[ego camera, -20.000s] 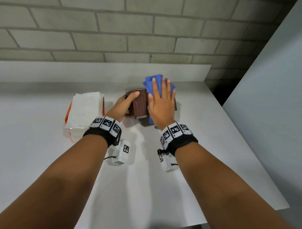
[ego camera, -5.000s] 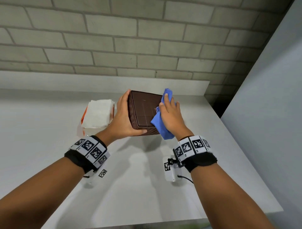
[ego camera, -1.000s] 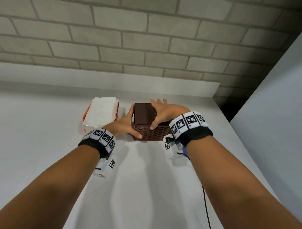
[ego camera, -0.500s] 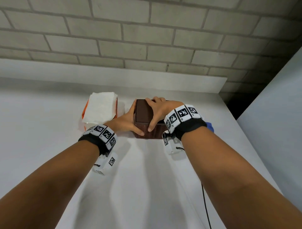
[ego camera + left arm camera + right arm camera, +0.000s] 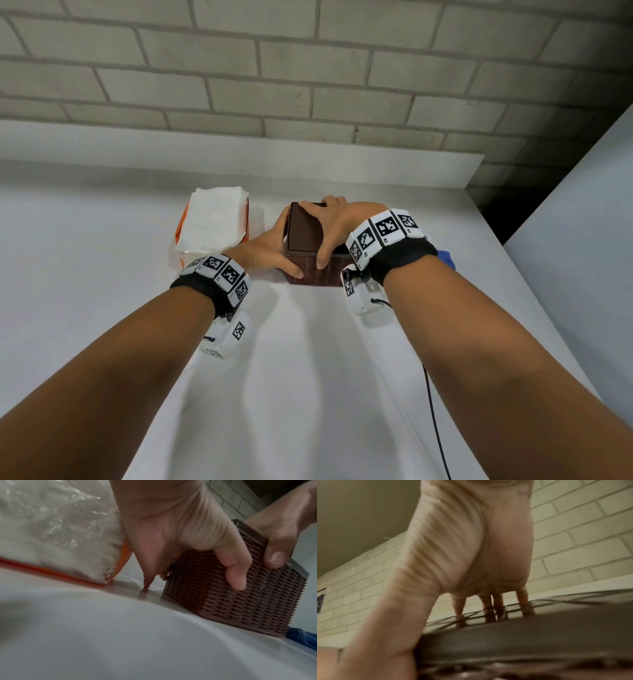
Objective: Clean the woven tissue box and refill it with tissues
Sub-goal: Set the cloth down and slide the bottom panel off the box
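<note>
The brown woven tissue box (image 5: 325,275) stands on the white table with a smooth dark panel (image 5: 304,229) facing up. My left hand (image 5: 263,250) grips its left side, thumb across the near woven face (image 5: 240,599). Over the top panel lies my right hand (image 5: 337,219), its fingertips (image 5: 522,597) touching the panel (image 5: 522,635) near the far edge and its thumb (image 5: 274,555) hooked down the near face. Left of the box lies a pack of white tissues (image 5: 214,219) in clear wrap with orange edges (image 5: 51,527). A blue cloth (image 5: 447,260) lies just right of the box (image 5: 302,637).
The table (image 5: 308,377) runs back to a low white ledge (image 5: 239,150) under a grey brick wall. A white panel (image 5: 582,222) bounds the right side. A thin black cable (image 5: 435,411) trails along my right forearm.
The blue cloth has left my right hand and lies beside the box. My right hand has settled over the top panel, thumb on the near face. The box stays on the table.
</note>
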